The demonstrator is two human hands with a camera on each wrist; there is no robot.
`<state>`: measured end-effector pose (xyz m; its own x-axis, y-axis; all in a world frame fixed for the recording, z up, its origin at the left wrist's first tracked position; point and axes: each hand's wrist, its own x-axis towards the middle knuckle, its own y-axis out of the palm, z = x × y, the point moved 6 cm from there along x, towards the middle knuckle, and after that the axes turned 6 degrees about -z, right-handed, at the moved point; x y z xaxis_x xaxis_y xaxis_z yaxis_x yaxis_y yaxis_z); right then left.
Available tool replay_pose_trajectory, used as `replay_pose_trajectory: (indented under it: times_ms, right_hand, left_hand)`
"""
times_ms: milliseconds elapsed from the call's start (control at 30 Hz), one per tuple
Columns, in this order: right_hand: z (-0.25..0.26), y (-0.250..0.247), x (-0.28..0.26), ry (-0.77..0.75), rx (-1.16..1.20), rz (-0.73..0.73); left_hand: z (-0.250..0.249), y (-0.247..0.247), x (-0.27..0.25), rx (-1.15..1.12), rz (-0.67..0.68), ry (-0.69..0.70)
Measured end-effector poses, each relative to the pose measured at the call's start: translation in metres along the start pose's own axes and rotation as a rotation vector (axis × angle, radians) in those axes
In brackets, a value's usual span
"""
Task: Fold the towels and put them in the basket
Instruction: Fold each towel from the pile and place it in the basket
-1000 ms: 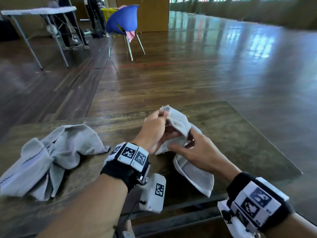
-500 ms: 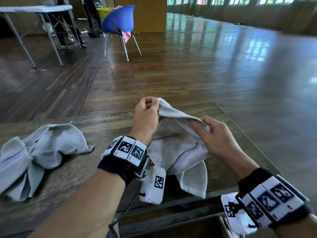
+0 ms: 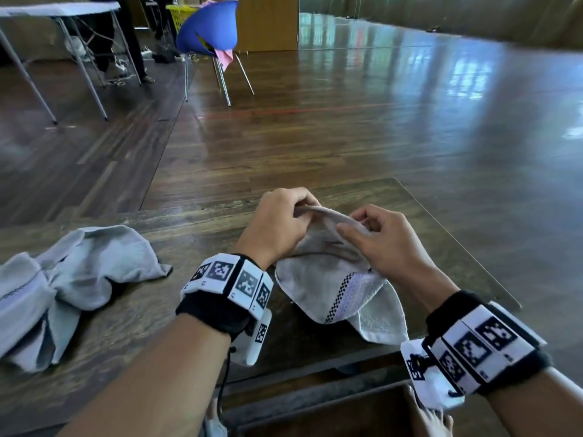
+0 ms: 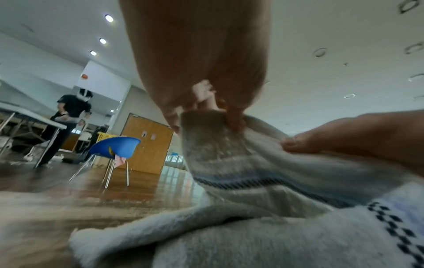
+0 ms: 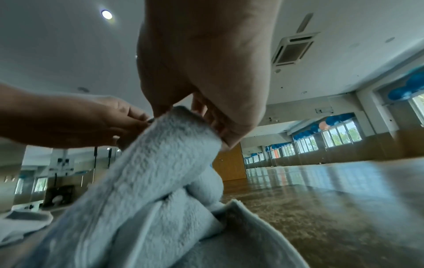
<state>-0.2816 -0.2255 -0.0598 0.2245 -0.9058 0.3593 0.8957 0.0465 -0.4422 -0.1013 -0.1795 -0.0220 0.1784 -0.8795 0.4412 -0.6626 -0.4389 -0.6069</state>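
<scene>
Your left hand [image 3: 277, 225] and right hand [image 3: 383, 244] each pinch the towel [image 3: 331, 288]'s top edge; the rest hangs toward the counter [image 3: 441, 234]'s near edge.

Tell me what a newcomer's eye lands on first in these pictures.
First, the two hands mid-table: the left hand and right hand both pinch the top edge of a grey towel with a checkered band, its lower part draped on the wooden table. Next, a second towel lies crumpled at the table's left. Behind, a blue chair stands on the glossy floor.
</scene>
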Motion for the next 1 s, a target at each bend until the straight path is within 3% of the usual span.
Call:
replay_pose_trajectory:
  times_ms: [233,367,467,567,633,733,900,1000]
  right_hand:
    - [-0.006,0.014,-0.007,0.044,-0.268,0.15]
    - [0.006,0.002,-0.002,-0.015,-0.365,0.041]
    - [0.008,-0.016,0.004,-0.065,-0.407,-0.136]
    - [0.002,-0.025,0.009,-0.01,-0.318,-0.188]
    - [-0.007,-0.017,0.009,0.053,-0.339,-0.002]
    - [-0.02,0.0,-0.003,0.13,-0.476,0.296]
    - [-0.034,0.019,-0.016,0.16,-0.644,0.491]
    - [-0.038,0.023,-0.012,0.148,-0.615,0.463]
  left_hand:
    - [0.035,-0.043,0.002,0.115,-0.405,-0.181]
    - [0.056,-0.066,-0.002,0.185,-0.505,-0.296]
    - [0.058,-0.067,-0.005,0.206,-0.473,-0.258]
    - [0.056,-0.058,-0.003,0.182,-0.348,-0.168]
    - [0.059,-0.047,-0.002,0.096,-0.217,-0.167]
    - [0.065,-0.023,-0.005,-0.081,0.041,-0.285]
    - [0.068,0.009,-0.025,0.085,0.506,-0.361]
    - [0.063,0.018,-0.043,0.037,0.804,-0.416]
